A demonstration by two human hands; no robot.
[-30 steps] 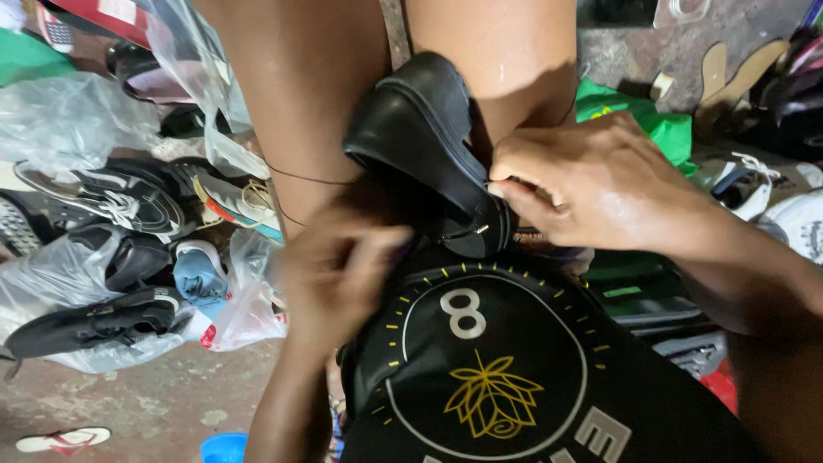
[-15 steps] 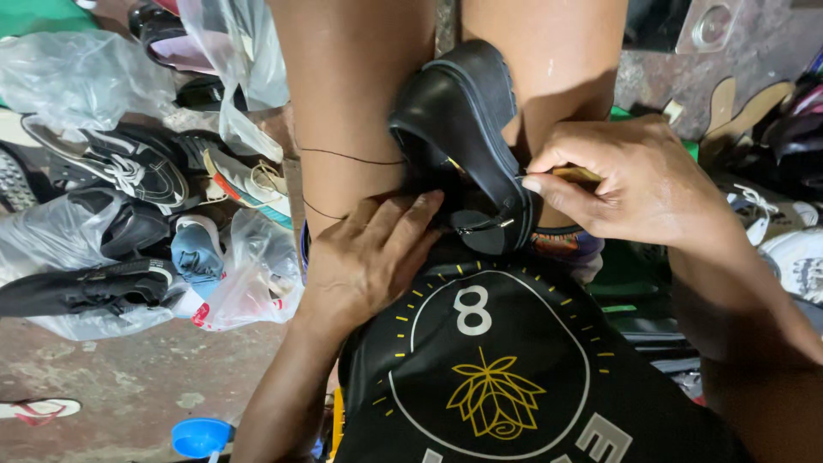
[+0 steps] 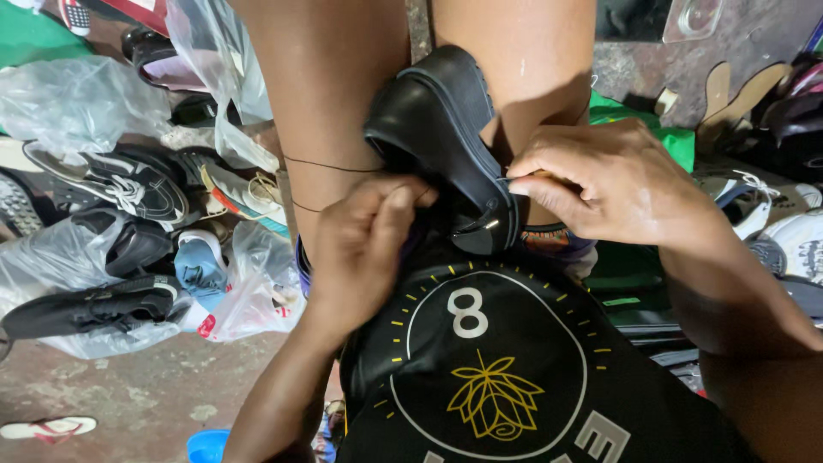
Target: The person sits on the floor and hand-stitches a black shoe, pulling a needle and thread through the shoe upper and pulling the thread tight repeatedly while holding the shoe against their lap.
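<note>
A black leather shoe [image 3: 437,129] is wedged between my knees, its sole side turned toward me. My left hand [image 3: 364,249] rests against the shoe's lower left side, fingers curled at its edge, pinching a dark thread [image 3: 330,165] that runs taut across my left thigh. My right hand [image 3: 613,180] grips the shoe's right edge near the sole seam, fingertips closed on a small tool or needle that is mostly hidden. My black shirt with a yellow flower print [image 3: 493,399] fills the lower middle.
Heaps of shoes lie on the floor at the left, some in clear plastic bags [image 3: 81,103], among them black sneakers [image 3: 129,184]. More shoes and cut-out soles [image 3: 729,103] sit at the right. A blue lid [image 3: 206,446] and a sandal [image 3: 47,427] lie on the concrete floor.
My left hand has slid up from my lap to the shoe's lower edge, pulling the thread tight. My right hand stays at the seam. The view has shifted slightly.
</note>
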